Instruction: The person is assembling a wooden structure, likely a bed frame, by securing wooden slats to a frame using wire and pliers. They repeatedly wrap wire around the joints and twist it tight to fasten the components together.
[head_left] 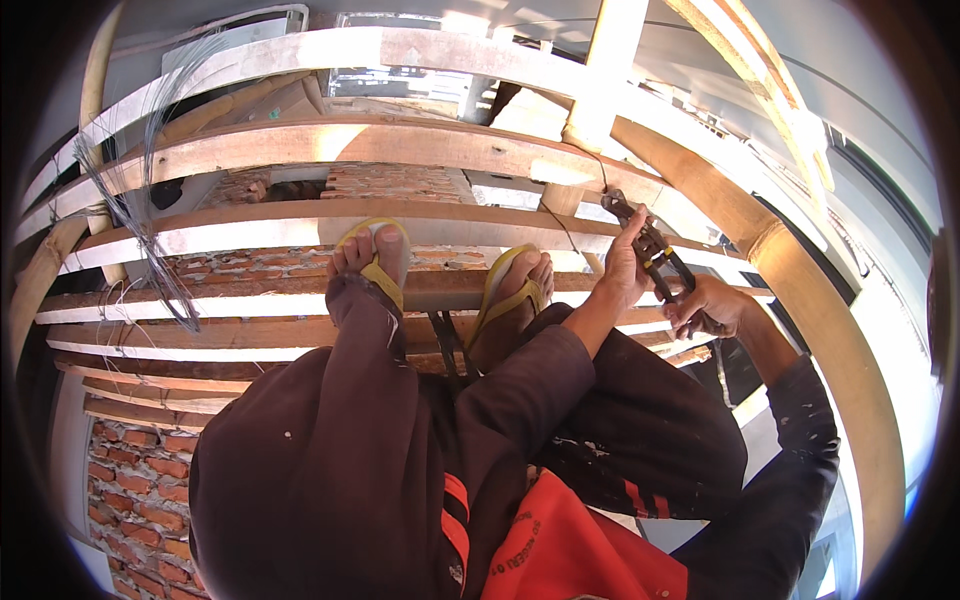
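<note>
A pair of pincers (656, 262) with dark jaws and black-and-yellow handles slants up and left at the right of the wooden slats. My left hand (622, 272) is closed against the tool near its head, thumb pointing up; its fingers are partly hidden. Lower down, my right hand (712, 308) has its fingers curled round the handle ends. The jaws are beside a thin dark wire (603, 172) at the slat by the upright bamboo pole (588, 118). Whether the jaws grip the wire, I cannot tell.
My feet in yellow flip-flops (515, 300) rest on spaced slats (250, 225) with open gaps. A bundle of loose thin wire (150, 230) hangs at the left. A thick bamboo pole (800, 270) runs down the right side. Brick wall (140, 500) shows below.
</note>
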